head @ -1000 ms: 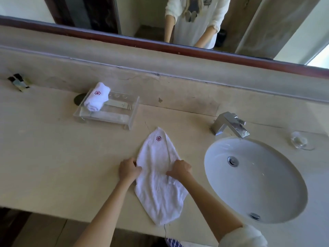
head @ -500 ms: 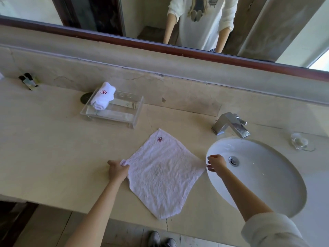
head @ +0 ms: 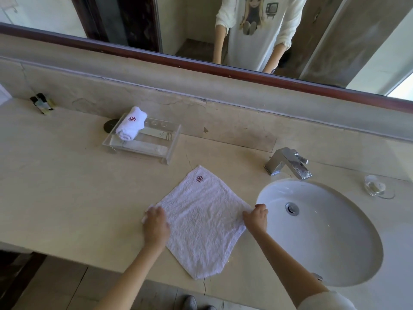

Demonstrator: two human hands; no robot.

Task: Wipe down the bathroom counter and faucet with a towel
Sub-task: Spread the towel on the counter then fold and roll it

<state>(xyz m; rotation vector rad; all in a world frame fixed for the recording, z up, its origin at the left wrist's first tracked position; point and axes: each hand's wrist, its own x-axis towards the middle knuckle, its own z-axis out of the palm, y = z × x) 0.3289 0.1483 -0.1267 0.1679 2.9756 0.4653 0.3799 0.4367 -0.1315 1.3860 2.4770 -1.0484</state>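
Head view: we hold the white square terry towel [head: 201, 222] flat near the beige stone surface's [head: 67, 198] front edge, left hand [head: 155, 224] and right hand [head: 256, 217] each pinching a corner; it may bunch or slide off.

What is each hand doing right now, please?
Left hand: resting on the left corner of the white face towel; grip cannot be told.
Right hand: closed on the towel's right corner.

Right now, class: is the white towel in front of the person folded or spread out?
Spread out. The towel lies flat on the counter in one layer, left hand and right hand on opposite corners.
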